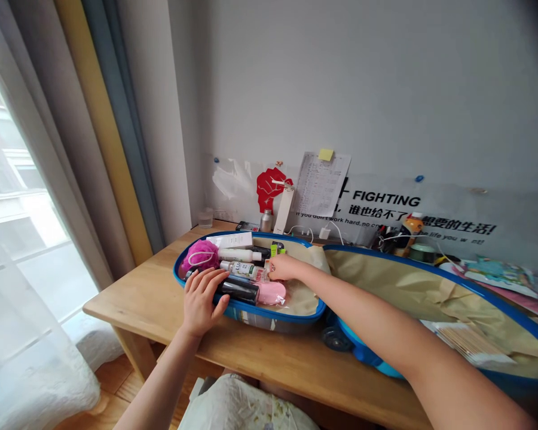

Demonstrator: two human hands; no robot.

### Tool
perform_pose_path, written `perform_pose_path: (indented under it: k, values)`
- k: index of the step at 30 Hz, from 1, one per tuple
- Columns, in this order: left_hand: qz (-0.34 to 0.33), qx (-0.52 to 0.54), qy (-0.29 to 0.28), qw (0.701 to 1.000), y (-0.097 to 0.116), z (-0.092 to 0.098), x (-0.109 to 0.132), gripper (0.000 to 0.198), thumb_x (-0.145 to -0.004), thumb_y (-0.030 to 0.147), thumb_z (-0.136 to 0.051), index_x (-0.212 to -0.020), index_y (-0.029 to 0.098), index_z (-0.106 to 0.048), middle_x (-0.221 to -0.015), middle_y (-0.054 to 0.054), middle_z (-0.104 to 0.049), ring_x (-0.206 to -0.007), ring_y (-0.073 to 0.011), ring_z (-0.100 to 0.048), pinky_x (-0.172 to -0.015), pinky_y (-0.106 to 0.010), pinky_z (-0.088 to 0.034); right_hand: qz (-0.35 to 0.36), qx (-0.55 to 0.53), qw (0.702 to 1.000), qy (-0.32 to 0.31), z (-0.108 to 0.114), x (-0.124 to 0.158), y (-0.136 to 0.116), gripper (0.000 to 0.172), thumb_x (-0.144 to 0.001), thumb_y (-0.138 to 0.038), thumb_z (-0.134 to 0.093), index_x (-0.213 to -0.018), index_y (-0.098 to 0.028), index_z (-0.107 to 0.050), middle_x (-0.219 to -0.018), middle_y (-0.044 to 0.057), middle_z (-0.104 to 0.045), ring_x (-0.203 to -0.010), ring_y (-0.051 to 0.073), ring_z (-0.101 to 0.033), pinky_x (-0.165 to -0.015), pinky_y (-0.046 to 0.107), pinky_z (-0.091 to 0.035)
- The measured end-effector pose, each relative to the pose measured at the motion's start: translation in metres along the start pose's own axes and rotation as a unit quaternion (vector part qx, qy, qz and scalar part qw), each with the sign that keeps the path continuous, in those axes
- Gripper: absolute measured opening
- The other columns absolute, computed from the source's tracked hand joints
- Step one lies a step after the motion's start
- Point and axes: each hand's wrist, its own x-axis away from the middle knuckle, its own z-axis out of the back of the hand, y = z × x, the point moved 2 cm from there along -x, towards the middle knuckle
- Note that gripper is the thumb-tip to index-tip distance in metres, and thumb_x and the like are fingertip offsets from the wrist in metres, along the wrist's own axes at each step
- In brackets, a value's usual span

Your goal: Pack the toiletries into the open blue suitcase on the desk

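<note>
From my end I see a home: curtains, a window, a desk, a slogan on the wall.

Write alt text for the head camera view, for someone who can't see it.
A person's left hand rests over one end of a black cylinder in an open blue-rimmed suitcase, while the right hand reaches in beside a labelled clear bottle. A purple bath puff lies beyond the left hand; a packet of thin sticks lies in the other half.
</note>
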Motion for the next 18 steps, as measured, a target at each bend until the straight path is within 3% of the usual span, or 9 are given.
perform_pose_path:
  k: [6, 9, 13, 18]
  values:
    - [0.004, 0.003, -0.004, 1.000, -0.001, -0.002, 0.001, 0.040, -0.091, 0.042, -0.042, -0.120, 0.024, -0.062, -0.117, -0.007, -0.069, -0.112, -0.0261, -0.060, -0.106, -0.043, -0.032, -0.070, -0.058, 0.996, -0.007, 0.027, 0.000, 0.040, 0.026, -0.082, -0.029, -0.057, -0.061, -0.017, -0.067, -0.057, 0.002, -0.065, -0.045, 0.010, -0.050, -0.048, 0.022, -0.037]
    - [0.007, 0.003, -0.007, 1.000, -0.002, -0.002, 0.002, 0.040, -0.091, 0.043, -0.042, -0.121, 0.024, -0.062, -0.117, -0.007, -0.069, -0.112, -0.0262, -0.060, -0.107, -0.043, -0.031, -0.115, -0.065, 0.991, -0.015, 0.028, -0.003, 0.057, 0.032, -0.080, -0.039, -0.061, -0.058, -0.016, -0.065, -0.043, 0.001, -0.055, -0.036, 0.011, -0.044, -0.043, 0.025, -0.036]
    - [0.004, 0.006, -0.006, 1.000, -0.001, -0.002, 0.001, 0.040, -0.092, 0.043, -0.042, -0.120, 0.023, -0.062, -0.117, -0.007, -0.069, -0.112, -0.0260, -0.060, -0.106, -0.043, -0.031, -0.125, -0.073, 0.989, -0.007, 0.018, -0.012, 0.062, 0.029, -0.071, -0.039, -0.073, -0.056, -0.016, -0.065, -0.041, 0.002, -0.054, -0.042, 0.016, -0.055, -0.046, 0.027, -0.042]
    - [-0.001, 0.005, -0.007, 1.000, -0.001, -0.001, 0.001, 0.040, -0.093, 0.043, -0.042, -0.120, 0.022, -0.061, -0.117, -0.008, -0.069, -0.112, -0.0261, -0.060, -0.107, -0.043, -0.030, -0.051, -0.124, 0.989, 0.058, 0.009, -0.020, 0.059, 0.018, -0.064, -0.032, -0.080, -0.065, -0.017, -0.070, -0.059, 0.007, -0.066, -0.064, 0.022, -0.068, -0.058, 0.029, -0.049]
